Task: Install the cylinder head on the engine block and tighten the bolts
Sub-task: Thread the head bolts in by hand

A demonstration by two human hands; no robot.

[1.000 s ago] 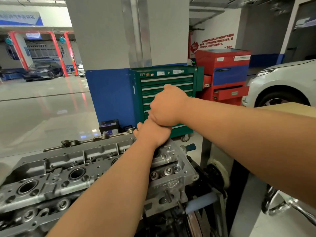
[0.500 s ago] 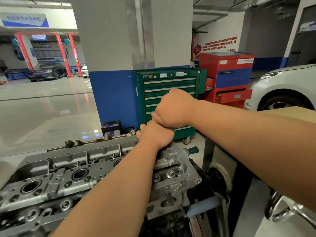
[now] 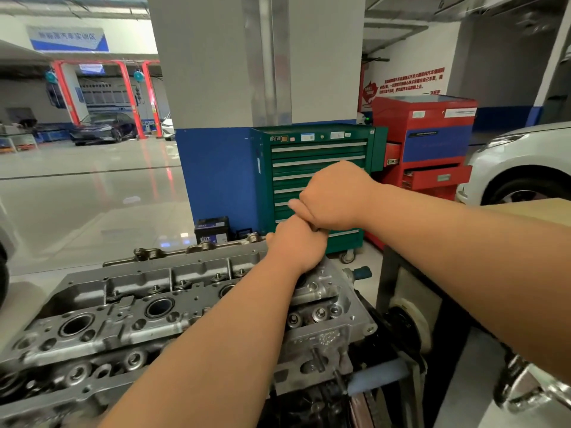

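Note:
The grey metal cylinder head (image 3: 129,313) lies on the engine block, with round bores and several bolts along its top. My left hand (image 3: 298,244) is a fist at the head's far right end, its forearm covering the bolts beneath. My right hand (image 3: 336,196) is clenched directly on top of the left, fingers wrapped downward. Both grip an upright tool handle that is almost wholly hidden inside the fists. Only a dark sliver (image 3: 314,227) shows between them.
A green tool cabinet (image 3: 309,156) and a red tool cart (image 3: 429,140) stand behind the engine against a blue-and-grey pillar (image 3: 216,168). A white car (image 3: 522,162) is at the right, a car battery (image 3: 212,230) lies on the floor, and the engine stand's frame (image 3: 401,304) sits at the right.
Both hands stay stacked at the same end of the head. The right hand has shifted slightly rightward over the left, and my view has moved a little.

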